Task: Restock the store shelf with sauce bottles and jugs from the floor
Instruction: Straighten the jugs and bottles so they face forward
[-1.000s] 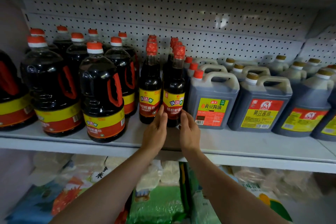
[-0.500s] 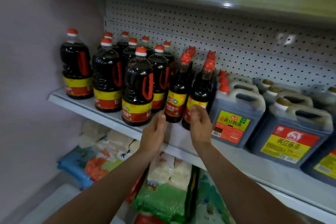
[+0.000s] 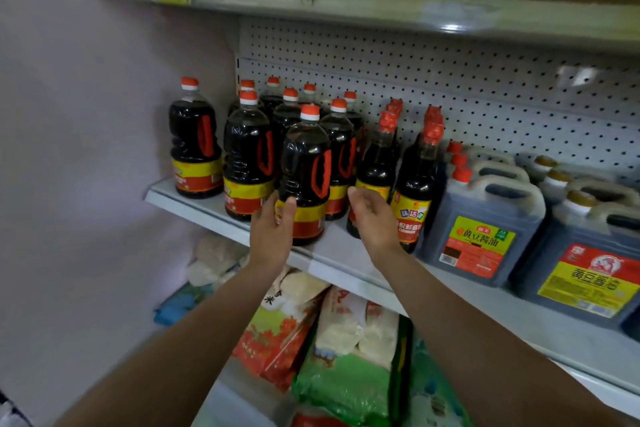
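On the grey shelf (image 3: 349,265) stand several big dark sauce bottles with red handles and orange caps; the front one (image 3: 306,163) is nearest me. My left hand (image 3: 272,236) touches its lower left side with straight fingers. My right hand (image 3: 372,217) hovers open to the right of it, in front of a slim red-capped sauce bottle (image 3: 375,167). A second slim bottle (image 3: 415,191) stands beside that one. Grey sauce jugs (image 3: 485,218) with yellow and red labels fill the right part of the shelf.
A white pegboard (image 3: 450,87) backs the shelf, and an upper shelf (image 3: 346,5) with oil bottles hangs overhead. Bags of rice and grain (image 3: 339,367) lie on the level below. A pale wall (image 3: 86,149) closes the left side.
Both hands have shifted left from the slim bottles toward the front big bottle, and the left hand now touches it. The view has swung left and closer.
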Motion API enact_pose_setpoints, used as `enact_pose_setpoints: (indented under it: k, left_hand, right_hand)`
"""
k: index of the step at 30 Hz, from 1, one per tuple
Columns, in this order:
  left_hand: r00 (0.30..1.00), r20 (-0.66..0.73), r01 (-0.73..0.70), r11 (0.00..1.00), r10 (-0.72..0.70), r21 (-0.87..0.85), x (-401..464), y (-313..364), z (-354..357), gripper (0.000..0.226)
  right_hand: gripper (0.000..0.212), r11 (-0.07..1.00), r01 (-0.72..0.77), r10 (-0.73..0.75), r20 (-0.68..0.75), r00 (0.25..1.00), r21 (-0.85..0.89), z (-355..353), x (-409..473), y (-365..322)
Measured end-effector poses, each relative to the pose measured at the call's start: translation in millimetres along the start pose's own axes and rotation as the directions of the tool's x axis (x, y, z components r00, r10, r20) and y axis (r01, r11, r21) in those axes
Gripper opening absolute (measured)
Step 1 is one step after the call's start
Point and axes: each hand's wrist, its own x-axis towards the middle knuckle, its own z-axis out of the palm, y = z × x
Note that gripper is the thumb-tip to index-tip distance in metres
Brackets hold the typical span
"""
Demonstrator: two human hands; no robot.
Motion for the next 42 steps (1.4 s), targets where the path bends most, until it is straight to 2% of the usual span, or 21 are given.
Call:
enact_pose_setpoints:
  k: [4, 7, 9, 12, 15, 20, 24, 27, 33, 36, 39, 42]
  left_hand:
    - [0.989, 0.137, -0.058, 0.998, 0.057, 0.007, 37, -9, -18, 0.074]
    - [0.960, 0.272, -0.068, 0.998, 0.066, -0.002, 61, -20, -31, 0.081]
    - [0.922, 0.384, -0.053, 0.999, 0.054, -0.012, 75, -28, -37, 0.088]
    - [0.865, 0.498, -0.056, 0.998, 0.065, -0.033, 92, -30, -37, 0.081]
    - [0.844, 0.530, -0.050, 0.997, 0.074, -0.060, 103, -30, -33, 0.075]
    - [0.817, 0.576, 0.096, 0.990, -0.017, -0.106, 107, -37, -31, 0.083]
    - [0.813, 0.582, 0.134, 0.974, -0.004, -0.181, 109, -38, -32, 0.085]
    - [0.839, 0.543, 0.145, 0.977, -0.038, -0.155, 102, -31, -33, 0.089]
    - [0.854, 0.513, 0.175, 0.978, -0.093, -0.114, 101, -23, -27, 0.090]
    - [0.852, 0.509, 0.189, 0.979, -0.122, -0.081, 95, -19, -23, 0.106]
    - [0.818, 0.556, 0.188, 0.982, -0.146, -0.020, 99, -22, -19, 0.118]
    - [0.733, 0.668, 0.232, 0.970, -0.125, -0.073, 105, -25, -30, 0.098]
  right_hand:
    - [0.054, 1.000, 0.007, -0.007, -0.022, 1.000, 0.016, 35, -1, 2]
    - [0.065, 0.996, -0.048, 0.052, -0.063, 0.997, 0.071, 64, -9, 9]
    - [0.065, 0.987, -0.070, 0.085, -0.102, 0.991, 0.144, 80, -15, 16]
    - [0.055, 0.986, -0.069, 0.095, -0.175, 0.980, 0.150, 98, -24, 18]
    - [0.059, 0.986, -0.077, 0.107, -0.204, 0.973, 0.149, 103, -27, 19]
    - [0.025, 0.989, -0.130, 0.138, -0.149, 0.979, 0.065, 104, -36, 21]
    - [0.033, 0.994, -0.097, 0.101, -0.127, 0.987, 0.043, 105, -36, 29]
    - [0.046, 0.997, -0.062, 0.067, -0.113, 0.991, 0.044, 103, -34, 35]
    - [0.045, 0.997, -0.043, 0.052, -0.150, 0.987, 0.064, 95, -26, 42]
    - [0.047, 0.995, -0.046, 0.059, -0.145, 0.988, 0.090, 91, -24, 48]
    - [0.045, 0.989, -0.037, 0.062, -0.175, 0.983, 0.141, 90, -23, 52]
    - [0.045, 0.989, -0.032, 0.058, -0.183, 0.981, 0.147, 91, -22, 57]
